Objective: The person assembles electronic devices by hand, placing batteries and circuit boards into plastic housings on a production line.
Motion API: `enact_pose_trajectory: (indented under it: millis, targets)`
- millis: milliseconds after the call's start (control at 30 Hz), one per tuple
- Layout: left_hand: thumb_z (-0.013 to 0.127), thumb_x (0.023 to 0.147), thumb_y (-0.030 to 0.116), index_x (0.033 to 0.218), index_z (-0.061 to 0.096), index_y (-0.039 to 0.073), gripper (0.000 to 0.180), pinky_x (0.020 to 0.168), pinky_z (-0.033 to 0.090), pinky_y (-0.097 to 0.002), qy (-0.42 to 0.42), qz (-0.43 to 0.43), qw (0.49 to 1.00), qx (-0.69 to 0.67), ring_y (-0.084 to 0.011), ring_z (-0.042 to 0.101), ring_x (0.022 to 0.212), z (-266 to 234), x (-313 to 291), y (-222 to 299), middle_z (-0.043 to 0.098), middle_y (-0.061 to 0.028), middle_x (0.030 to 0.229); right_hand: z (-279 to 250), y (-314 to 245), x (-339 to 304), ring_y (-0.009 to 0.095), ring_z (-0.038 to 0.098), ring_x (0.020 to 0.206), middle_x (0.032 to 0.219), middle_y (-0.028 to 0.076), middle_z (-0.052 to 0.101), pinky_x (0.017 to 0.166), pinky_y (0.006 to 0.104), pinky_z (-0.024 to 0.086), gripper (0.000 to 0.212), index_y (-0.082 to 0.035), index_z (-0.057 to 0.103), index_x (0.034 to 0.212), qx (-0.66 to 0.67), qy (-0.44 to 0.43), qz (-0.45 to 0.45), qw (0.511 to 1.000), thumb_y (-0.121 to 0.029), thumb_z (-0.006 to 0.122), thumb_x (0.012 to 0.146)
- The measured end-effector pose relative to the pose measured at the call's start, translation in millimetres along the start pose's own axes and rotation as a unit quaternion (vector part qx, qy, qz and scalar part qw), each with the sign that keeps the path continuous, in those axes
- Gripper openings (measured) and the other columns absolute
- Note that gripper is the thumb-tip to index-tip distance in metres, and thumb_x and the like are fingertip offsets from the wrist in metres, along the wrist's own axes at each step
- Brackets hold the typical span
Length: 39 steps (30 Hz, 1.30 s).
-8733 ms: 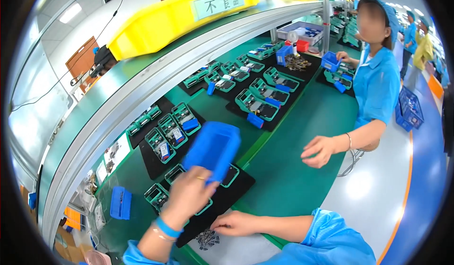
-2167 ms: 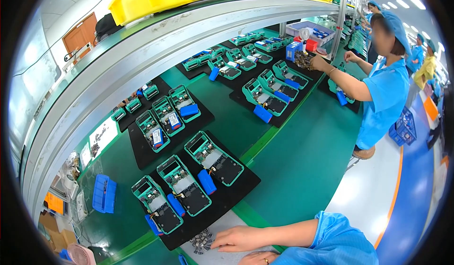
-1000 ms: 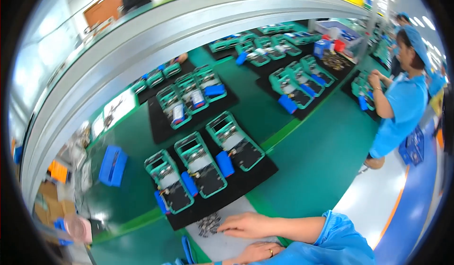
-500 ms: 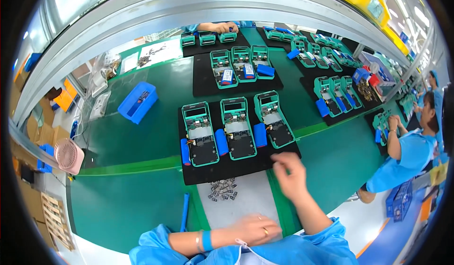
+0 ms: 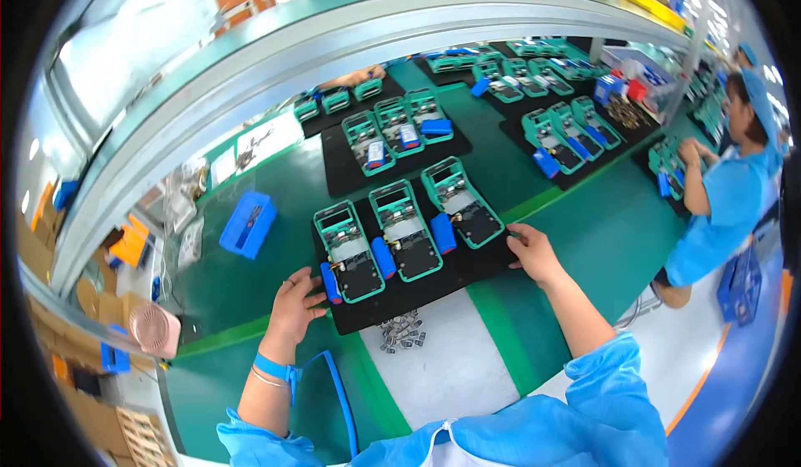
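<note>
In front of me lies a black mat [image 5: 400, 298] bearing three green-framed device housings, the left one [image 5: 348, 251], the middle one [image 5: 406, 230] and the right one [image 5: 462, 203]. Inside them show circuit parts and black panels. A blue battery pack [image 5: 331, 283] sits at the lower left side of each, wires showing on some. My left hand [image 5: 294, 307] is at the mat's left edge beside that battery, fingers spread and holding nothing. At the mat's right edge, my right hand [image 5: 535, 254] has its thumb and fingers curled on the border, close to the right housing.
Small grey parts [image 5: 402, 332] lie piled on a pale sheet [image 5: 455, 359] before the mat. A blue bin [image 5: 249, 224] stands left, near a pink fan [image 5: 155, 329]. More loaded mats [image 5: 342, 175] lie beyond. A co-worker [image 5: 722, 192] works at right; a metal beam [image 5: 375, 33] spans overhead.
My hands have moved apart: the left from near my body out to the mat's left edge, the right up to its right edge. The view has tilted.
</note>
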State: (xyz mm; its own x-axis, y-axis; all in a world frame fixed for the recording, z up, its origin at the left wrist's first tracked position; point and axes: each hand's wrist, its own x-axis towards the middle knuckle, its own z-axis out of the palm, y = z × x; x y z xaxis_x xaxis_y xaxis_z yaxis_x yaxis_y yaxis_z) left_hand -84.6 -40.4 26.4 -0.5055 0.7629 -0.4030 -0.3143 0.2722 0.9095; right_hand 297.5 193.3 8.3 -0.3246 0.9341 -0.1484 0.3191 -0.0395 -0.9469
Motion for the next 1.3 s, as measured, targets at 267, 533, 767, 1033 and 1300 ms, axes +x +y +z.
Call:
enact_pose_trajectory:
  millis: [267,533,767,1033,1300]
  targets:
    - [0.058,0.098,0.030,0.146,0.041,-0.002,0.060,0.069,0.048,-0.0294,-0.063,0.037,0.994,0.085,-0.0135,0.057,0.089,55.0,-23.6,-11.5,0.061,-0.0030,0.103,-52.2,14.2,-34.4,0.015,0.062,0.076,0.092,0.009,0.064,0.063,0.0311,0.058,0.041,0.001,0.058,0.133,-0.016,0.049,-0.017,0.999,-0.016,0.058,0.096]
    - [0.065,0.096,0.024,0.154,0.018,-0.004,0.080,0.095,0.047,-0.0361,-0.309,-0.062,0.948,0.050,-0.0216,0.057,0.115,157.5,-105.6,-50.4,0.052,-0.0159,0.135,-173.0,93.3,-107.4,0.010,0.060,0.078,0.084,0.004,0.068,0.073,0.0261,0.048,0.030,0.004,0.066,0.119,-0.128,0.298,-0.024,0.946,-0.007,0.056,0.092]
    - [0.058,0.100,0.019,0.157,0.008,0.000,0.078,0.111,0.039,-0.0415,-0.359,-0.129,0.920,-0.083,-0.0270,0.046,0.134,247.7,-96.8,-90.0,0.027,-0.0195,0.157,-117.7,53.3,-125.9,0.039,0.047,0.129,0.134,0.020,0.055,0.110,0.0471,0.036,0.038,-0.005,0.061,0.123,-0.284,0.371,-0.238,0.852,-0.004,0.063,0.085]
    - [0.062,0.097,0.014,0.154,0.021,-0.001,0.071,0.110,0.040,-0.0365,-0.382,0.028,0.923,0.031,-0.0268,0.042,0.138,234.7,-114.4,-108.1,0.030,-0.0153,0.155,-21.6,36.1,-180.1,0.031,0.040,0.135,0.143,0.003,0.051,0.108,0.0650,0.026,0.039,-0.030,0.071,0.115,-0.484,0.141,-0.248,0.827,-0.022,0.077,0.078]
    - [0.060,0.096,0.014,0.145,0.040,0.000,0.054,0.103,0.046,-0.0379,-0.340,0.129,0.931,0.030,-0.0247,0.055,0.125,217.2,-115.3,-114.3,0.050,-0.0163,0.140,-53.2,34.8,-144.3,0.039,0.036,0.138,0.143,0.011,0.049,0.112,0.0659,0.022,0.038,-0.023,0.071,0.117,-0.501,0.151,-0.212,0.826,-0.016,0.073,0.080]
